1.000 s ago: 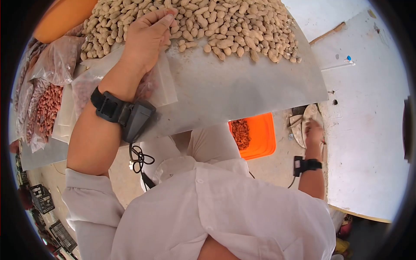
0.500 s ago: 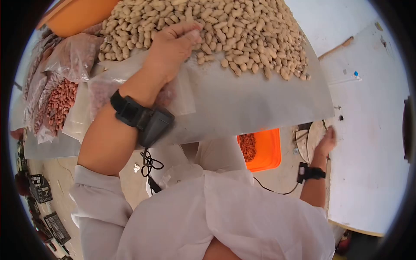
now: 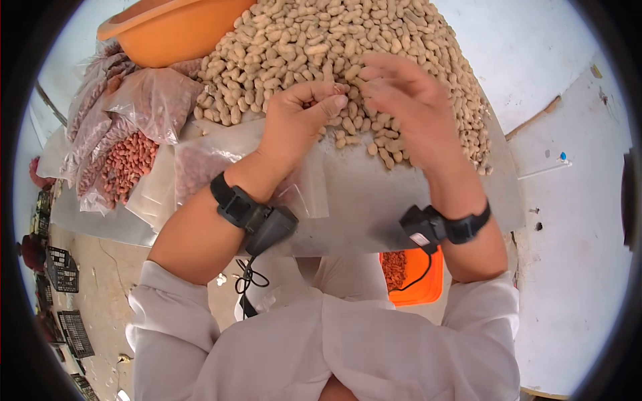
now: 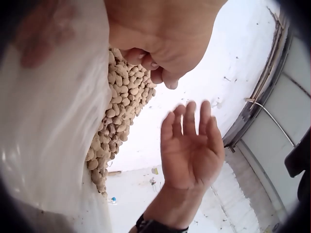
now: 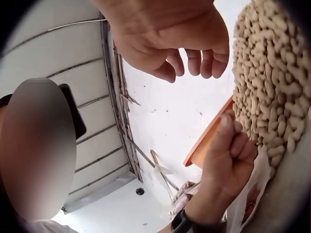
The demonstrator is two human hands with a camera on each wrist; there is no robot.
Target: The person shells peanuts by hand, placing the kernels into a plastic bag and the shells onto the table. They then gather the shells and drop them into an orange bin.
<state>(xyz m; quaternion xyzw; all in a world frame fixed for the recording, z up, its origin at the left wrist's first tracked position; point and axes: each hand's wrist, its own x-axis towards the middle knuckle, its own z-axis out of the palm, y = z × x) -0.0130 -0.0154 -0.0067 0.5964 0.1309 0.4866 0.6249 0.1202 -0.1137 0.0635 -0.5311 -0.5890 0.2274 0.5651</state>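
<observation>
In the head view my left hand (image 3: 294, 123) is at the near edge of a heap of unshelled peanuts (image 3: 281, 40). Its fingers are curled, and thumb and forefinger pinch reddish peanut kernels (image 3: 338, 87), mostly hidden by the fingers. My right hand (image 3: 418, 113), slightly blurred, hovers over the heap just right of the left one. Its fingers are spread and relaxed, with nothing in them; the left wrist view shows its bare palm (image 4: 189, 160). A clear plastic bag (image 3: 311, 190) with reddish contents lies under the left forearm.
An orange basin (image 3: 180, 33) stands behind the heap at left. Bags of red kernels (image 3: 130, 164) lie at the left of the metal tabletop (image 3: 361, 200). Below its front edge is an orange bin (image 3: 421, 284) with reddish skins. A white surface (image 3: 575, 234) borders the right side.
My right hand has come up from low at the right, beside the table, to the heap next to my left hand. The left hand keeps its pinch. The head view has shifted.
</observation>
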